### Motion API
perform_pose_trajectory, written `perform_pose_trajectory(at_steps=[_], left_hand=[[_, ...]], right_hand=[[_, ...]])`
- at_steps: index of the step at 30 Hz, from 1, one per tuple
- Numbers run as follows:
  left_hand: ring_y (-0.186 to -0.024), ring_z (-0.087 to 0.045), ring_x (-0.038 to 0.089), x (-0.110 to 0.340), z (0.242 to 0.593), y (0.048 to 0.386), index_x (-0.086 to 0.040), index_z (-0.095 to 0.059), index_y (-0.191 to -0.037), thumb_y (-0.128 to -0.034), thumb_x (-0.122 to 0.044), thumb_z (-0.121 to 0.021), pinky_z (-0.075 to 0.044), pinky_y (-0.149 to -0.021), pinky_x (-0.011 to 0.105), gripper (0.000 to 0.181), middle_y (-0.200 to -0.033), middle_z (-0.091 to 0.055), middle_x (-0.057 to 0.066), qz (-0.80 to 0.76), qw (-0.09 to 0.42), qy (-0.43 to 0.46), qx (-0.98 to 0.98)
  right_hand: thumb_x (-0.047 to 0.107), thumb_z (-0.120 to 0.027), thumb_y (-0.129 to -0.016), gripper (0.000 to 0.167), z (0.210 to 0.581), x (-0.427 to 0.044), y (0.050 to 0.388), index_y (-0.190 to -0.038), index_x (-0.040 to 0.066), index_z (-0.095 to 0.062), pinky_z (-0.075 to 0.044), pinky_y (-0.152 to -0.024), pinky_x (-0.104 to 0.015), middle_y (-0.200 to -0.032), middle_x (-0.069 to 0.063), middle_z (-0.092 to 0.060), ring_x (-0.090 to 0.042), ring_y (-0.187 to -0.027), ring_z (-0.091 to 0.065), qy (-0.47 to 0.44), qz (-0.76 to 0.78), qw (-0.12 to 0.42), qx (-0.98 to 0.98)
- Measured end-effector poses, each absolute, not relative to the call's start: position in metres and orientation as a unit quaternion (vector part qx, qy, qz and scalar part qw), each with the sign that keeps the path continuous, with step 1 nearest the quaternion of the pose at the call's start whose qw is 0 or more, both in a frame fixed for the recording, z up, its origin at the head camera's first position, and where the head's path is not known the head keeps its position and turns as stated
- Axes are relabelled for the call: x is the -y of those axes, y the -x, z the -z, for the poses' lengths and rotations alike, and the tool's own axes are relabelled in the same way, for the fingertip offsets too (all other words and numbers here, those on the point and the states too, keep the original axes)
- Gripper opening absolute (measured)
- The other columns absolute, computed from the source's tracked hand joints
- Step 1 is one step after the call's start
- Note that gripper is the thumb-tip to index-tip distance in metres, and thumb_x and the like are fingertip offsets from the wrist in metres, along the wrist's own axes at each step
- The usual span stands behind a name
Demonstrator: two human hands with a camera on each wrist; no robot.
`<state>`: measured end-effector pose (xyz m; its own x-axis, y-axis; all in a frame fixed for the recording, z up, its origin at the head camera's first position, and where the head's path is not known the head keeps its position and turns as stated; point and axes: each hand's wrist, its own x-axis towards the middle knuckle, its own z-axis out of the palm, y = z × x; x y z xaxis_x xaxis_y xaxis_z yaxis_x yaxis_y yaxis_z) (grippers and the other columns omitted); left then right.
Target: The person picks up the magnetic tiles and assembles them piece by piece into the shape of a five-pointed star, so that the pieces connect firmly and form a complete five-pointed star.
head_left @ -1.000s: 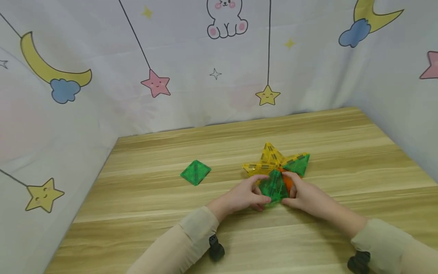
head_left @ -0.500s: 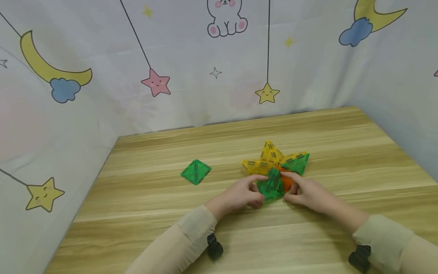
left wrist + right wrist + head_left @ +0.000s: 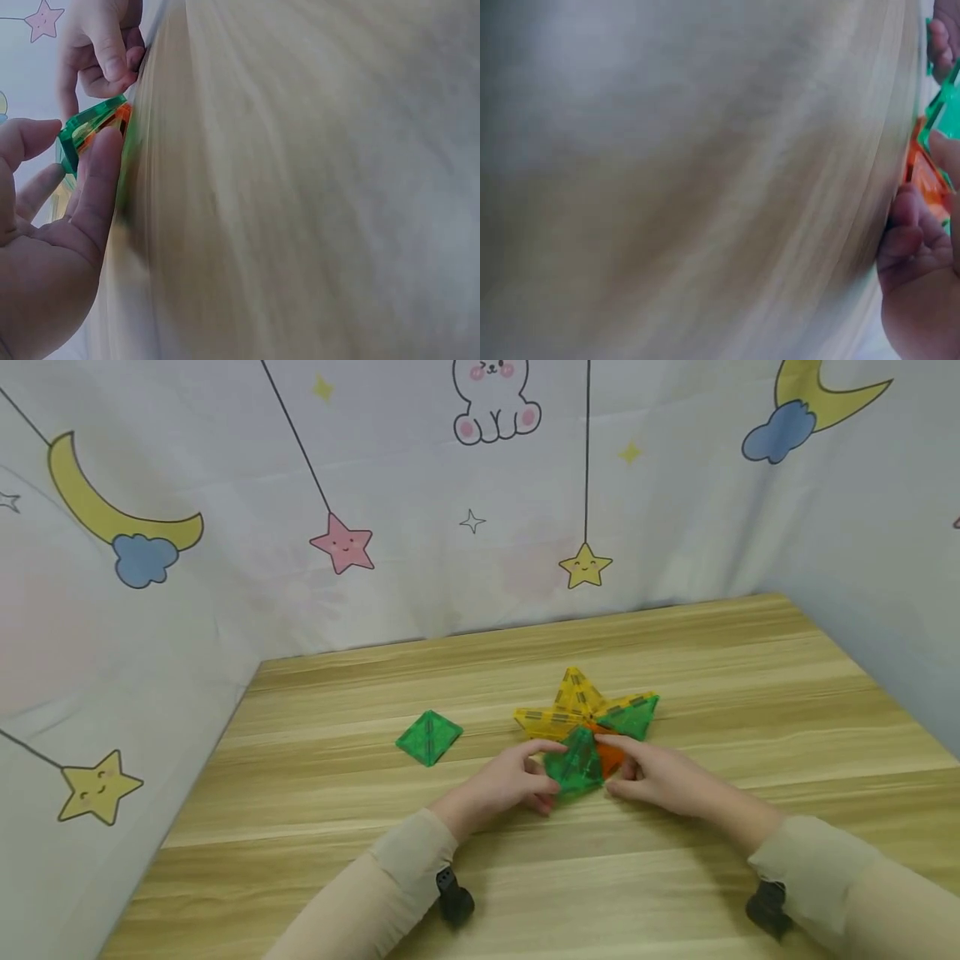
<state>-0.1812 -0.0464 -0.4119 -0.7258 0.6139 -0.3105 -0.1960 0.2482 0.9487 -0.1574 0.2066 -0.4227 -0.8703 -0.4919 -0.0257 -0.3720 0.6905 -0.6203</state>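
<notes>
A star-like build of translucent magnetic tiles point(image 3: 573, 695) lies on the table right of centre. Its far points are yellow; one on the right has a green side point(image 3: 632, 718). The near point is a green pyramid point(image 3: 576, 764), with an orange tile point(image 3: 611, 760) beside it. My left hand point(image 3: 495, 783) holds the pyramid's left side, forefinger near the peak and thumb low. From the right, my right hand point(image 3: 663, 777) grips around the orange tile and the pyramid's right edge. In the right wrist view, its fingers meet the orange tile point(image 3: 928, 184). The build's underside is hidden.
Two green triangle tiles point(image 3: 429, 737) lie edge to edge as a diamond, left of the build. A printed curtain point(image 3: 420, 602) stands behind the wooden table point(image 3: 360, 685) and along both sides. A dark wrist camera point(image 3: 455, 900) hangs under the left sleeve.
Both hands and the whole tile build have shifted left, with the build keeping its shape. The green diamond has stayed in place.
</notes>
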Motion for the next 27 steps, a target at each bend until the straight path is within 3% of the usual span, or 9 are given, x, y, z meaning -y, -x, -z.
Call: perform_pose_trajectory(at_steps=[17, 23, 27], left_hand=[[-0.064, -0.063, 0.022, 0.079, 0.411, 0.188, -0.01, -0.045, -0.137, -0.0865, -0.004, -0.062, -0.054, -0.063, 0.038, 0.054, -0.079, -0.059, 0.014, -0.57, 0.32, -0.168, -0.738], [-0.062, -0.053, 0.018, 0.106, 0.41, 0.195, -0.011, -0.044, -0.137, -0.0877, -0.021, -0.066, -0.045, -0.058, 0.032, 0.055, -0.084, -0.058, 0.008, -0.47, 0.239, -0.209, -0.824], [-0.073, -0.052, 0.02, 0.132, 0.41, 0.203, -0.012, -0.047, -0.135, -0.0861, -0.023, -0.069, -0.045, -0.062, 0.033, 0.055, -0.094, -0.056, 0.007, -0.438, 0.176, -0.178, -0.863]], right_hand=[[0.027, -0.066, -0.089, 0.065, 0.418, -0.184, 0.174, -0.144, 0.009, -0.036, -0.044, -0.063, -0.026, -0.071, 0.011, -0.055, -0.004, -0.063, -0.051, 0.286, 0.305, 0.113, -0.901], [0.028, -0.066, -0.089, 0.066, 0.417, -0.185, 0.173, -0.144, 0.008, -0.036, -0.045, -0.067, -0.027, -0.078, 0.011, -0.057, -0.004, -0.069, -0.053, 0.279, 0.311, 0.125, -0.9], [0.028, -0.066, -0.089, 0.066, 0.419, -0.189, 0.171, -0.144, 0.008, -0.036, -0.045, -0.066, -0.027, -0.08, 0.009, -0.057, -0.006, -0.071, -0.053, 0.27, 0.322, 0.129, -0.898]])
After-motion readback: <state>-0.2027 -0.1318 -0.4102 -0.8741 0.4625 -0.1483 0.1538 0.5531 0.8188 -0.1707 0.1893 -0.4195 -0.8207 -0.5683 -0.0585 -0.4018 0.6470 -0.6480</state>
